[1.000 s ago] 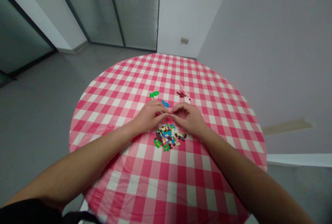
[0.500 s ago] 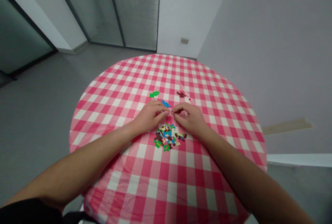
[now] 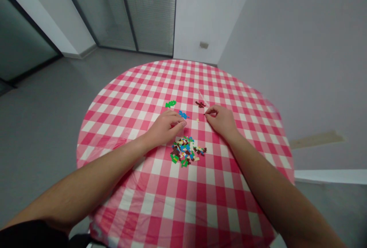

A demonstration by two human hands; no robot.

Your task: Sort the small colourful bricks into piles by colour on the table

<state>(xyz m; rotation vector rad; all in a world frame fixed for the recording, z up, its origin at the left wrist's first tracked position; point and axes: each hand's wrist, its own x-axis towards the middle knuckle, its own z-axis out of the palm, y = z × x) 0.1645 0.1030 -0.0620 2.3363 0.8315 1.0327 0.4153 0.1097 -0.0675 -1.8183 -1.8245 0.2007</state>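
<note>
Your right hand (image 3: 221, 121) pinched what looked like a tiny dark brick (image 3: 204, 114); your left hand (image 3: 166, 128) lay released, fingers loose, near the blue bricks (image 3: 184, 115).

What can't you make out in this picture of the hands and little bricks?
All from the head view:
- Whether the right hand holds the tiny dark speck at its fingertips: too small to tell.
- How many bricks are in the pile of small plastic bricks: upper bricks hide lower ones.
- Checked tablecloth under the left hand: the palm hides it.
</note>
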